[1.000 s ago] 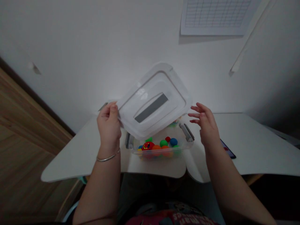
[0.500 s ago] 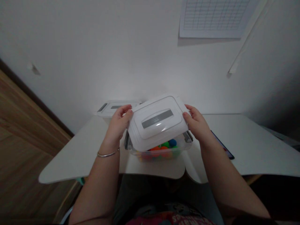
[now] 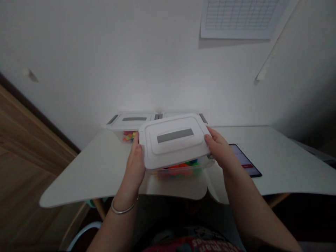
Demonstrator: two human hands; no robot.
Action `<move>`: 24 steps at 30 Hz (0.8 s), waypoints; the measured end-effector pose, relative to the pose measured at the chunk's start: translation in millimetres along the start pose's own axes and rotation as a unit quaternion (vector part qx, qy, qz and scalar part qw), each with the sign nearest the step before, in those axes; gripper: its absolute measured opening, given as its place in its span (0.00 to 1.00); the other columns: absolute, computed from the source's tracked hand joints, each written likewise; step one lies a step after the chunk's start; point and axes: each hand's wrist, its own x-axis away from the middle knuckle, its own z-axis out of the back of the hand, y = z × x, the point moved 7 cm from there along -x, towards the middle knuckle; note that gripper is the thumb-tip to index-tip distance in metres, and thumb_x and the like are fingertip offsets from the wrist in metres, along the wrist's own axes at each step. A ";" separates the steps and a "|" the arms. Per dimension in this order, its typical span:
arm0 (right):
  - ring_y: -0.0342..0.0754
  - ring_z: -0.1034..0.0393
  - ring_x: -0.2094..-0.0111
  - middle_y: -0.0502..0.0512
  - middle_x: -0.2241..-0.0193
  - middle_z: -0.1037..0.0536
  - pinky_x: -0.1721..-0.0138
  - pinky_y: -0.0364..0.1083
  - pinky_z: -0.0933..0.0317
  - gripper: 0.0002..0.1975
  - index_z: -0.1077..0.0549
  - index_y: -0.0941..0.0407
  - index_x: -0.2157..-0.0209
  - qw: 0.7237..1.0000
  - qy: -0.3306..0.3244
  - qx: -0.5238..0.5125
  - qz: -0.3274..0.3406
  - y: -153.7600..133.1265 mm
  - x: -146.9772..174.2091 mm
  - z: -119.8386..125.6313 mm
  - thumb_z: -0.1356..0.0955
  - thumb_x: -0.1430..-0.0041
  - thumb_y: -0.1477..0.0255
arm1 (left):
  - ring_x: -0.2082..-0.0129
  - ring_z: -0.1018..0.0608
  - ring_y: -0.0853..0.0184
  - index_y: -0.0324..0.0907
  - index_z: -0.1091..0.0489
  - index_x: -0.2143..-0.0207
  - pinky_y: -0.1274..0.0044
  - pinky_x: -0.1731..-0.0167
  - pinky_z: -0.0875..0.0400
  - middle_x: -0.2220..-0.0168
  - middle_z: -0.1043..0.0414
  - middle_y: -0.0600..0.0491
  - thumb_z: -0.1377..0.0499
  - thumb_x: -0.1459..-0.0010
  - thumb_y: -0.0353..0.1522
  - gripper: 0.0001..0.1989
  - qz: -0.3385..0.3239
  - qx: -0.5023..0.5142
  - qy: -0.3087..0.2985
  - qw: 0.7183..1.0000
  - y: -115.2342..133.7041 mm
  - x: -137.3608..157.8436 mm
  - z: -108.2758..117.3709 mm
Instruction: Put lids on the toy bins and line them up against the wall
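A white lid with a grey handle strip is held between my two hands, tilted above a clear plastic box. My left hand grips the lid's left edge, and my right hand is closed on its right edge. Colourful pieces, orange, green and blue among them, show inside the clear box below the lid's front edge. Most of the box's opening is hidden under the lid. I cannot tell whether the lid touches the box rim.
Behind stand two more lidded boxes, one at the left with colourful pieces inside, another partly hidden. A tablet lies on the white table at right. A wall rises directly behind; a printed sheet hangs there.
The lid has come down and levelled somewhat over the box, covering more of the pieces. My left hand has moved lower along its edge. The second rear box and more tablet now show.
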 end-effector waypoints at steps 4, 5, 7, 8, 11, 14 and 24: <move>0.58 0.29 0.49 0.60 0.50 0.22 0.49 0.59 0.33 0.24 0.28 0.54 0.47 0.999 -0.019 0.016 -0.045 0.8 6.4 2.5 0.37 0.42 0.59 | 0.35 0.36 0.59 0.46 0.35 0.39 0.63 0.34 0.46 0.36 0.36 0.47 0.52 0.33 0.42 0.24 -0.023 0.005 -0.022 0.999 -2.3 -5.5 3.1; 0.58 0.29 0.48 0.61 0.50 0.23 0.49 0.60 0.33 0.24 0.28 0.55 0.49 0.998 -0.018 0.019 -0.055 3.1 7.8 3.8 0.37 0.42 0.58 | 0.36 0.35 0.58 0.46 0.34 0.40 0.62 0.34 0.45 0.37 0.35 0.47 0.52 0.33 0.42 0.23 -0.023 0.006 -0.032 0.999 -6.2 -6.6 3.7; 0.59 0.32 0.45 0.63 0.48 0.24 0.47 0.60 0.36 0.22 0.28 0.55 0.52 0.997 -0.005 0.008 -0.074 10.8 10.2 7.3 0.37 0.43 0.57 | 0.36 0.33 0.57 0.46 0.33 0.41 0.60 0.34 0.45 0.38 0.33 0.47 0.51 0.34 0.42 0.23 -0.022 0.000 -0.049 0.999 -16.1 -7.3 4.8; 0.58 0.33 0.43 0.63 0.45 0.26 0.45 0.61 0.38 0.21 0.29 0.54 0.53 0.997 0.001 -0.004 -0.082 15.5 11.3 8.4 0.36 0.44 0.58 | 0.36 0.34 0.56 0.47 0.33 0.41 0.59 0.34 0.45 0.38 0.33 0.47 0.49 0.35 0.41 0.22 -0.023 -0.008 -0.056 0.998 -21.1 -6.9 5.2; 0.57 0.38 0.39 0.62 0.40 0.31 0.39 0.62 0.45 0.16 0.30 0.53 0.60 0.992 -0.001 -0.043 -0.118 29.2 14.3 6.9 0.34 0.48 0.59 | 0.34 0.38 0.52 0.48 0.33 0.42 0.56 0.35 0.47 0.38 0.34 0.47 0.45 0.39 0.39 0.23 -0.036 -0.044 -0.070 0.996 -32.0 -4.7 4.9; 0.55 0.40 0.37 0.61 0.38 0.34 0.36 0.59 0.49 0.14 0.32 0.53 0.63 0.982 -0.016 -0.081 -0.171 36.0 17.6 0.9 0.35 0.49 0.60 | 0.33 0.40 0.51 0.45 0.33 0.42 0.55 0.34 0.50 0.38 0.34 0.46 0.45 0.41 0.36 0.24 -0.029 -0.103 -0.088 0.990 -38.1 -4.2 1.4; 0.54 0.42 0.36 0.58 0.38 0.34 0.35 0.56 0.51 0.15 0.32 0.52 0.61 0.969 -0.020 -0.102 -0.225 39.3 24.2 -2.8 0.35 0.54 0.67 | 0.36 0.36 0.54 0.38 0.33 0.42 0.59 0.34 0.48 0.37 0.35 0.43 0.51 0.40 0.40 0.27 0.073 -0.079 -0.154 0.982 -25.8 -1.2 -7.6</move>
